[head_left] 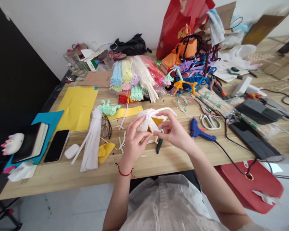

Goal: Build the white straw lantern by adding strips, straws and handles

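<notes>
My left hand [133, 138] and my right hand [173, 131] are both closed around a fluffy white pipe-cleaner figure [148, 121], held just above the wooden table [183, 154]. White stems stick out of its top toward the right. Yellow paper scraps [105, 150] lie just left of my hands. A dark green-handled tool [159, 145] lies under the figure. A bundle of white pipe cleaners [91, 141] rests on the table to the left, beside a pair of glasses [107, 127].
A blue glue gun [200, 131] with a black cord and white scissors [209, 121] lie right of my hands. Packs of coloured pipe cleaners [135, 78] and a red bag [180, 22] stand behind. A phone [56, 145], earbud case [71, 150] and notebook [31, 141] sit left. A red stool [252, 183] is below right.
</notes>
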{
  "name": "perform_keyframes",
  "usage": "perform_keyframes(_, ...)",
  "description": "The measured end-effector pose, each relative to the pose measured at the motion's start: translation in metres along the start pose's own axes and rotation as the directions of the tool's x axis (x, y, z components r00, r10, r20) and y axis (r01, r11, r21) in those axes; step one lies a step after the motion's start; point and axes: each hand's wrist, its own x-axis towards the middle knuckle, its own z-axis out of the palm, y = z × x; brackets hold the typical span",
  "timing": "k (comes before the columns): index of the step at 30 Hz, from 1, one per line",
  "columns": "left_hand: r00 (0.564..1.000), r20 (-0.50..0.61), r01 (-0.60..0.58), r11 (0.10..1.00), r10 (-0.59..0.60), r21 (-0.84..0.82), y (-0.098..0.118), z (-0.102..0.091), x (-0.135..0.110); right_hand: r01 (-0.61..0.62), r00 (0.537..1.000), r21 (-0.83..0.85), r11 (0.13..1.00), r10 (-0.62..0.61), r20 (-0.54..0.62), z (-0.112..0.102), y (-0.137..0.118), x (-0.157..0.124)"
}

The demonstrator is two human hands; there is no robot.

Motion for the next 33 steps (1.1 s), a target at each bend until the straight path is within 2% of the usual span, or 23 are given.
perform_keyframes(4, 1.000, -0.011, 0.007, 1.000, -0.007, -0.017, 0.000, -0.001, 0.000, 0.009, 0.999, 0.087, 0.996, -0.006, -0.037, 0.004, -0.003, 0.000)
perform_keyframes(9, 1.000, -0.006, 0.006, 1.000, -0.006, -0.013, 0.000, -0.002, 0.001, -0.027, 1.000, 0.300, 0.954, 0.025, 0.009, 0.007, -0.011, 0.002)
perform_keyframes(12, 1.000, -0.005, 0.005, 1.000, -0.005, -0.006, -0.001, -0.002, 0.000, -0.042, 0.998, 0.369, 0.928, 0.056, -0.028, 0.010, -0.012, 0.003)
perform_keyframes(20, 1.000, -0.014, 0.008, 1.000, -0.009, -0.021, 0.000, -0.001, -0.002, -0.121, 0.972, 0.426, 0.897, 0.194, -0.132, 0.020, -0.018, 0.004)
perform_keyframes(25, 1.000, 0.001, 0.025, 0.999, -0.025, -0.036, 0.002, -0.002, -0.001, -0.047, 0.953, 0.280, 0.959, 0.128, -0.276, 0.007, -0.022, -0.016)
perform_keyframes(27, 0.999, 0.020, 0.026, 0.998, -0.025, -0.049, 0.002, -0.004, 0.000, -0.007, 0.937, 0.271, 0.963, 0.101, -0.333, 0.003, -0.020, -0.025)
perform_keyframes(30, 0.999, 0.040, 0.025, 0.999, -0.023, -0.048, 0.003, -0.007, 0.000, -0.005, 0.927, 0.347, 0.938, 0.135, -0.351, 0.000, -0.013, -0.033)
perform_keyframes(33, 0.999, 0.018, 0.037, 0.997, -0.036, -0.063, 0.006, -0.010, -0.002, -0.061, 0.929, 0.495, 0.866, 0.232, -0.290, 0.001, -0.009, -0.036)
